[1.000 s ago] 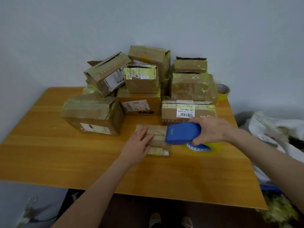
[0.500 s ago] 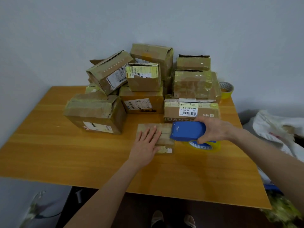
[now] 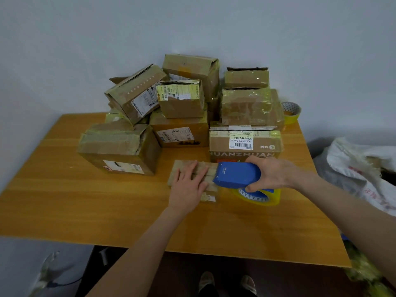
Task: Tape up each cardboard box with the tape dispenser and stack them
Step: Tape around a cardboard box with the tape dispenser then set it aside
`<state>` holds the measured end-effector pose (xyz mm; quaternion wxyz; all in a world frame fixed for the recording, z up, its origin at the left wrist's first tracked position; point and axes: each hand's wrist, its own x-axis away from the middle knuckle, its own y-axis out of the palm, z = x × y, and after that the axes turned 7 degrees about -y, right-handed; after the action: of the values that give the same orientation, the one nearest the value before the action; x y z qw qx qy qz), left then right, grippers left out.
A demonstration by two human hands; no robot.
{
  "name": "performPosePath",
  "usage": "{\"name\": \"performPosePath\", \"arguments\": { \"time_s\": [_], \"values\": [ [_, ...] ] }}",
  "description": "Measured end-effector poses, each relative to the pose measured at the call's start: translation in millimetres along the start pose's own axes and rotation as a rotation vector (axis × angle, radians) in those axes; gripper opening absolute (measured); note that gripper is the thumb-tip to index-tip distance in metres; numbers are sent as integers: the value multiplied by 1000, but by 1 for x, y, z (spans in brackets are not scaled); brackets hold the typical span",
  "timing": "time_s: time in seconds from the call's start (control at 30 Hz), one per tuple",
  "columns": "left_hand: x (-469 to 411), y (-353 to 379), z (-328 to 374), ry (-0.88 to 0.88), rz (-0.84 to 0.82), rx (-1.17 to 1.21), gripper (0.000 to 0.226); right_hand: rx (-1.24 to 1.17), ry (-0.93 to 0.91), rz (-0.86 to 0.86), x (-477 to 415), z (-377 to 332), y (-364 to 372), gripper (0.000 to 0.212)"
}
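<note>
A small box [image 3: 181,168] lies flat on the counter [image 3: 85,211], just in front of the pile [image 3: 182,136] of boxes heaped against the wall. It is pinned down by the left hand [image 3: 187,189], whose fingers are laid straight and flat across its top, grasping nothing. The pressure is presumably meant to stop so light a box from being dragged along when tape is pulled. The dispenser [image 3: 236,174] is gripped from above by the right hand [image 3: 272,174], with fingers and thumb curled round its blue shell. Its front edge is set at the right end of the box top, just beside the left fingertips. The yellow roll [image 3: 257,196] hangs below the shell, past the box's right side and near the counter, so that tape can be fed onto the lid. Whether any strip is stuck down cannot be told. The box seems to be placed near the body for reach, with the pile behind it, where it is likely to be stacked once sealed. A spare roll [image 3: 291,111] stands at the far right corner, out of the way.
</note>
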<state>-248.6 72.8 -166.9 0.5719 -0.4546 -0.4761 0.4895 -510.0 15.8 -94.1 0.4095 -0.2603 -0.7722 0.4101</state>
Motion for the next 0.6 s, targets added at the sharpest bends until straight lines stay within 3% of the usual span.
{"name": "performPosePath", "arguments": {
  "time_s": [0.23, 0.6],
  "values": [
    [0, 10, -9, 22, 17, -1, 71, -233, -25, 53, 7, 18, 9, 66],
    [0, 8, -13, 61, 18, -9, 55, -324, -43, 74, 19, 31, 23, 61]
  ]
}}
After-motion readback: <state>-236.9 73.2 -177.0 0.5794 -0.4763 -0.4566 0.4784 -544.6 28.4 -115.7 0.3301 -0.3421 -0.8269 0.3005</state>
